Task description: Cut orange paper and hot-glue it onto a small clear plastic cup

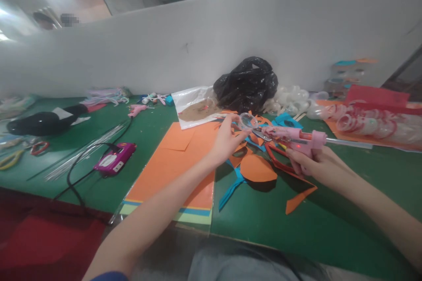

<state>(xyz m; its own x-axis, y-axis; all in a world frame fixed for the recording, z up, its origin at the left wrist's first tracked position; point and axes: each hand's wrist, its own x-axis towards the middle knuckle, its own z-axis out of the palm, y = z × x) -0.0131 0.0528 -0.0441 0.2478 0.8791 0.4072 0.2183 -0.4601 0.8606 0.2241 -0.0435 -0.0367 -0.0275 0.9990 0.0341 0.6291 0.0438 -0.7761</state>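
Note:
My right hand [308, 162] is wrapped around a pink hot glue gun [286, 136], which has a small red light on its side. Its nozzle points left, close to a clear round plastic piece [248, 121]. Fingertips of my left hand [227, 138] pinch the edge of that plastic piece. Whether the nozzle touches it I cannot tell. Below lie an orange paper cutout [258, 168] with a rounded outline, red-handled scissors [278, 162], and blue paper scraps [232, 191].
Orange sheets [174, 167] are stacked left of the scraps. Behind stand a black plastic bag [249, 83] and clear plastic pieces [365, 125]. On the left are a purple power box [115, 158] with cables, thin rods [85, 151] and another pink glue gun [136, 109].

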